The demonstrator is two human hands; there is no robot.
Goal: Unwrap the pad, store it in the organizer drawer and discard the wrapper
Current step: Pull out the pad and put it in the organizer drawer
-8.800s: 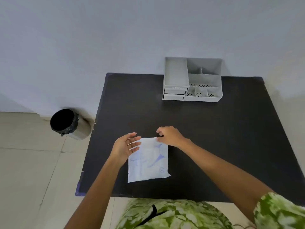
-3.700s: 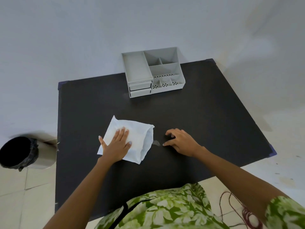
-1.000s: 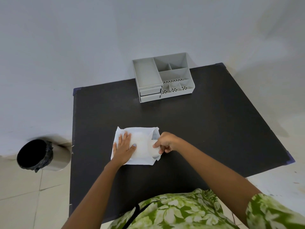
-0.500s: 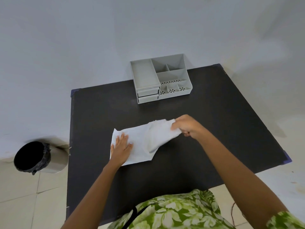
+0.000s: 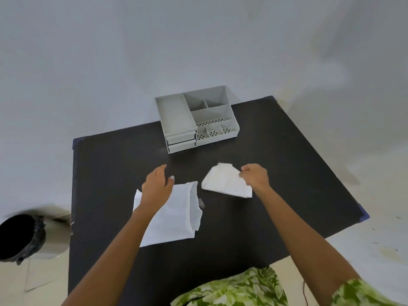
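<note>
the folded white pad [image 5: 225, 181] lies on the black table, pinched at its right edge, just right of the flat, opened white paper-like wrapper [image 5: 176, 217]; the two lie apart. the grey plastic organizer [image 5: 196, 120] stands at the table's far edge, its two small front drawers [image 5: 181, 141] stacked at the left, both closed.

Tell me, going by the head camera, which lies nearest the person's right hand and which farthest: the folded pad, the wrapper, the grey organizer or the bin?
From the right hand:
1. Pad, pinched in its fingers, just to its left.
2. Wrapper, flat on the table, under the left hand.
3. Organizer, at the table's far edge.
4. Bin, on the floor, far left.
</note>
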